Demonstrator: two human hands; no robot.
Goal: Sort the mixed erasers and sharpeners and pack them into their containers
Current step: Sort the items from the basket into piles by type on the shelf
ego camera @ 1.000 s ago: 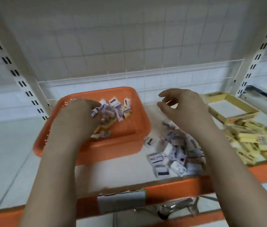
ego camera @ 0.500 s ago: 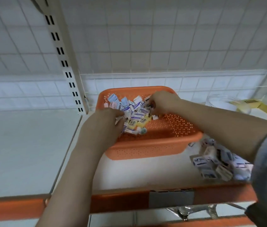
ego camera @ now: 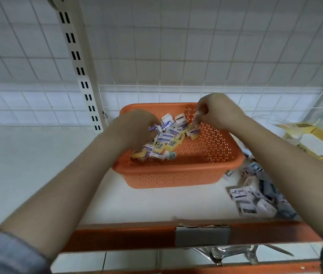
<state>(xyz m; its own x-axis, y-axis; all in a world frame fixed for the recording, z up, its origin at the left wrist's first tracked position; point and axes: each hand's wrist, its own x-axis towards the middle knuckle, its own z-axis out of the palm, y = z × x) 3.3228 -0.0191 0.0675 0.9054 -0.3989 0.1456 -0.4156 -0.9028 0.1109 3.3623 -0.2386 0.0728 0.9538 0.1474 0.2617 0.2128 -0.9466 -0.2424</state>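
Orange perforated plastic basket (ego camera: 178,175) on white shelf (ego camera: 28,175), holding heap of small boxed erasers and sharpeners (ego camera: 166,138) at left side. Left hand (ego camera: 135,128) curled into heap, pinching purple-white packet. Right hand (ego camera: 216,111) above heap, fingertips pinching small piece. Loose white-purple boxes (ego camera: 255,196) right of basket; yellow cardboard box (ego camera: 315,139) beyond.

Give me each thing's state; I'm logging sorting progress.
Orange basket: upright, partly filled.
Mixed packets: piled in the basket's left part.
White boxes: heaped on shelf, right of basket.
Left hand: gripping packets.
Right hand: pinching something small.
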